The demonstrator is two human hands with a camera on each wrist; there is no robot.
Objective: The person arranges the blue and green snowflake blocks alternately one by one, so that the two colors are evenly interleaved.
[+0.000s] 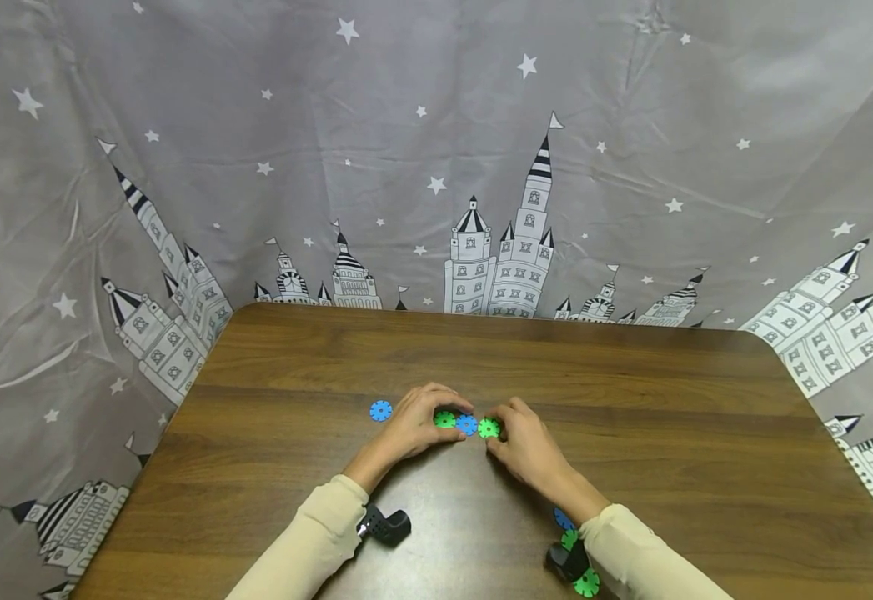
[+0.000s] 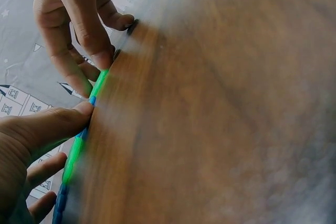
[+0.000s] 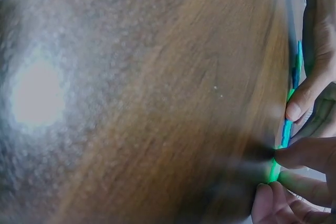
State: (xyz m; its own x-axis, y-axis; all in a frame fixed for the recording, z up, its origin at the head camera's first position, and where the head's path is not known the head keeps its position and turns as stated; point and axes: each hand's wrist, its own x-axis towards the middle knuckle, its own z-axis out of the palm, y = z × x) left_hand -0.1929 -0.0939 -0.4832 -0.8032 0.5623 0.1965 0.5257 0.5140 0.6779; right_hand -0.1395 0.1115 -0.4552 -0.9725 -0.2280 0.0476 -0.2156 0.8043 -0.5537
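Observation:
Three flat toothed discs lie in a touching row on the wooden table (image 1: 631, 392): a green disc (image 1: 445, 419), a blue disc (image 1: 467, 425) and another green disc (image 1: 489, 428). My left hand (image 1: 451, 417) curls its fingers round the left green disc. My right hand (image 1: 496, 435) pinches the right green disc. In the left wrist view the row shows edge-on, my left thumb (image 2: 63, 121) against it and right-hand fingers (image 2: 97, 51) on the far green disc (image 2: 98, 83). The right wrist view shows my right hand's fingers (image 3: 302, 156) on the near green disc (image 3: 274, 170).
A loose blue disc (image 1: 380, 410) lies just left of my left hand. More discs, a blue one (image 1: 562, 518) and green ones (image 1: 587, 582), lie under my right forearm near the front edge. A grey castle-print cloth (image 1: 436, 167) hangs behind the table.

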